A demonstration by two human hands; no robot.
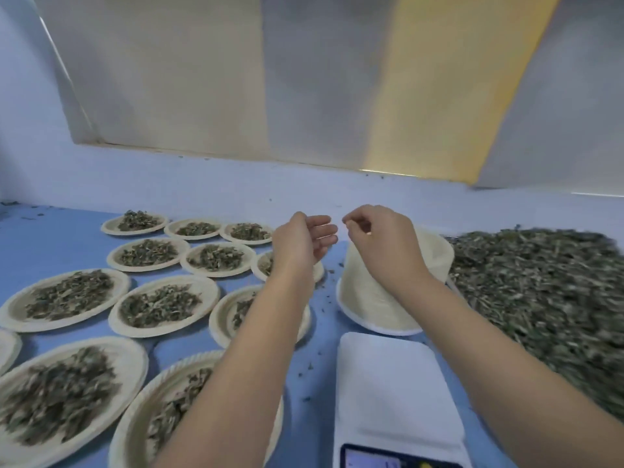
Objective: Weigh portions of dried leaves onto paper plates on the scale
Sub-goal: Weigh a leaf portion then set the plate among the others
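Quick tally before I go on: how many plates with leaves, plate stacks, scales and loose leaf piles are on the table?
Plates with leaves: 11
Edge plate, cut off at left, contents unseen: 1
Stack of empty plates: 1
Scale: 1
Loose leaf pile: 1
Total: 15

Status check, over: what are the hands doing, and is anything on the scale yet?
Left hand open, raised. Right hand curled above plate stack, grip unclear. Scale: no plate on it yet. Leaf pile right, filled plates left, neither blocking.
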